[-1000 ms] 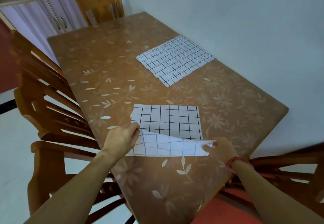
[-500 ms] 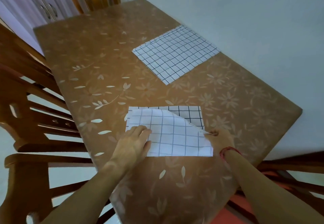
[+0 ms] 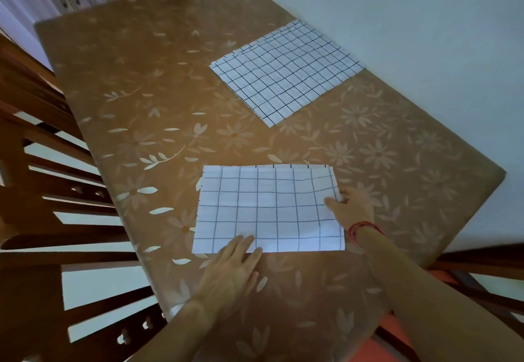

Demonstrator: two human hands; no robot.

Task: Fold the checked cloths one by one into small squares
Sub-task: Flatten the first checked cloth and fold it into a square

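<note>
Presently the near checked cloth [image 3: 269,208] lies doubled into a flat rectangle at the near end of the table [image 3: 170,78], with a thin strip of the lower layer showing along its far edge. The left hand [image 3: 229,271] rests flat, with straight fingers pressing the near edge towards the left corner. The right hand [image 3: 350,208] sits at the right edge with its thumb laid on the upper layer. Whether its fingers reach under the edge to pinch it cannot be determined. The material appears thin, light and limp. It should crease readily, but it is likely to slide on the glossy table covering and to let its layers shift out of register. For the next fold, hold both layers together at the corners of one short edge, keep the opposite edge weighted, and smooth towards the crease. The second checked cloth [image 3: 286,72] lies unfolded and slightly rippled at the far right, well apart from the first and next to the wall [image 3: 425,21]. A red band [image 3: 361,228] circles the right wrist. Wooden chairs [image 3: 56,219] stand along the left side of the table.
</note>
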